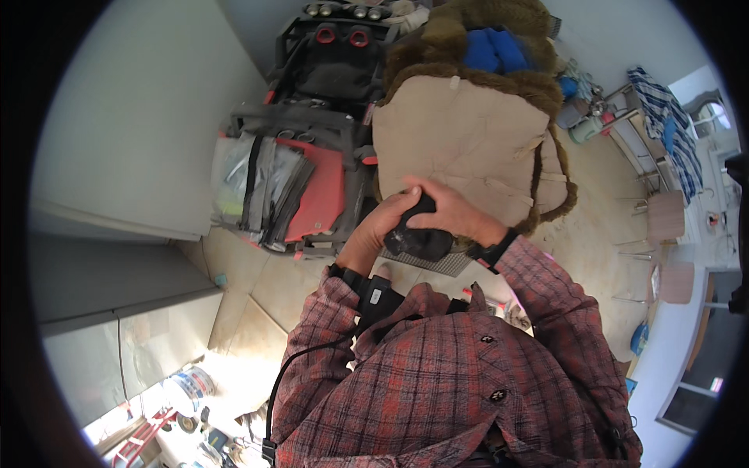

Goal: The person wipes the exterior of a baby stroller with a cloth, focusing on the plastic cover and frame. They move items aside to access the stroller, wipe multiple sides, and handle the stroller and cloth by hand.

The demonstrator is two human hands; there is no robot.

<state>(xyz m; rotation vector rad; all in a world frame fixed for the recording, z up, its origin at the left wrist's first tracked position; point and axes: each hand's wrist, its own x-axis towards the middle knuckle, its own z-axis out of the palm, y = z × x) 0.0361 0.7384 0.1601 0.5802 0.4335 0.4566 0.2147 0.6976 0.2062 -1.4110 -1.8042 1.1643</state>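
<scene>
A dark, soft-looking cloth item (pixel 418 241), possibly a sock, is bunched up in front of my chest. Pale specks mark its surface. My left hand (pixel 379 225) grips it from the left, thumb pointing up along its edge. From the other side, my right hand (pixel 455 212) curls over it with the thumb pressed on the front. The fingertips of both hands come close together above it. Behind my hands lies a large beige fabric panel (pixel 456 134) edged with brown fur, its surface creased.
A black-and-red ride-on toy car (pixel 316 193) stands ahead on the left, clear plastic packs (pixel 251 181) on its hood. Blue cloth (pixel 496 50) rests on the fur. Chairs (pixel 666 215) line the right side; a white cabinet (pixel 140 117) stands left. A red hand truck (pixel 143 436) is behind-left.
</scene>
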